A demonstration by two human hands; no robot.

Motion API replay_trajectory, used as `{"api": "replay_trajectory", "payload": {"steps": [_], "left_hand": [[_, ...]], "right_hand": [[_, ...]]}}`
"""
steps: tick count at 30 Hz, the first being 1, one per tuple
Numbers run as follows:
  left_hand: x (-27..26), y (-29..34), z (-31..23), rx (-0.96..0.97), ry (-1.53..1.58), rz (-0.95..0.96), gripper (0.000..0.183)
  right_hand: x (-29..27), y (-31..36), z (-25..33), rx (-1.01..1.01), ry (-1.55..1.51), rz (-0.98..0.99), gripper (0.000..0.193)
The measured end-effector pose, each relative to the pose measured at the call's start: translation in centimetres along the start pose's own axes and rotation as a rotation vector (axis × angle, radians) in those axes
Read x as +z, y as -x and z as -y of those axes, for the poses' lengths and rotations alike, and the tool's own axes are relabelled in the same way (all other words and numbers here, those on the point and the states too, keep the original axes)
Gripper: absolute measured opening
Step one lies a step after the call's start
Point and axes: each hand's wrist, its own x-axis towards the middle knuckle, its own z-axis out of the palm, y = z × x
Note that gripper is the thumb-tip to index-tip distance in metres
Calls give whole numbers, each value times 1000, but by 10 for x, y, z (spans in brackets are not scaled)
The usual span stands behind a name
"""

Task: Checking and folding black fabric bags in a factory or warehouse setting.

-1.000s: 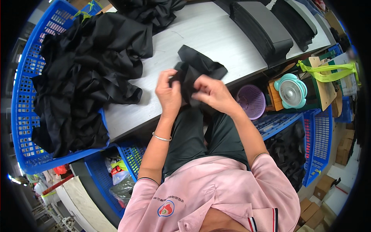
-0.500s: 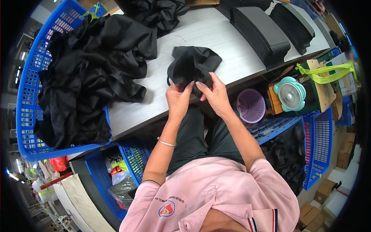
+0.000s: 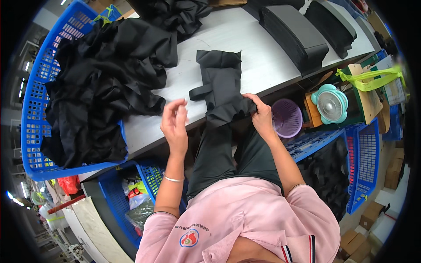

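Observation:
A black fabric piece (image 3: 221, 81) lies stretched out on the grey table (image 3: 254, 52), its near end hanging over the front edge. My right hand (image 3: 261, 115) grips that near end at the table's edge. My left hand (image 3: 175, 125) hovers to the left of the piece with its fingers apart and nothing in it. A short black strap sticks out from the piece's left side.
A blue basket (image 3: 33, 122) heaped with black garments (image 3: 105, 74) stands at the left. Stacks of folded black pieces (image 3: 298, 35) sit at the table's far right. Below are a purple basket (image 3: 287, 117), a small teal fan (image 3: 332, 103) and more blue crates (image 3: 364, 166).
The bunched fabric that both hands held has been spread out lengthwise on the table. My left hand has let go and moved left; my right still holds the near end.

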Motion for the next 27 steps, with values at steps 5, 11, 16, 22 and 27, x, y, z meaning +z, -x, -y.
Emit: {"api": "replay_trajectory", "payload": {"steps": [5,11,16,22,27], "left_hand": [[48,-71,10,275,-353,533,28],[78,-75,90,442,-822,775,62],[72,-93,96,523,-977,696,100],[66,-148,114,511,-1023,703,97],[61,-157,108,400,-899,724,88]], "right_hand": [[1,-10,5,-124,-66,4,54],[-7,38,4,-237,313,10,68],[-50,19,25,-119,221,8,50],[-152,-137,4,-384,824,-580,42],[-187,-196,-27,-161,993,-352,34]]}}
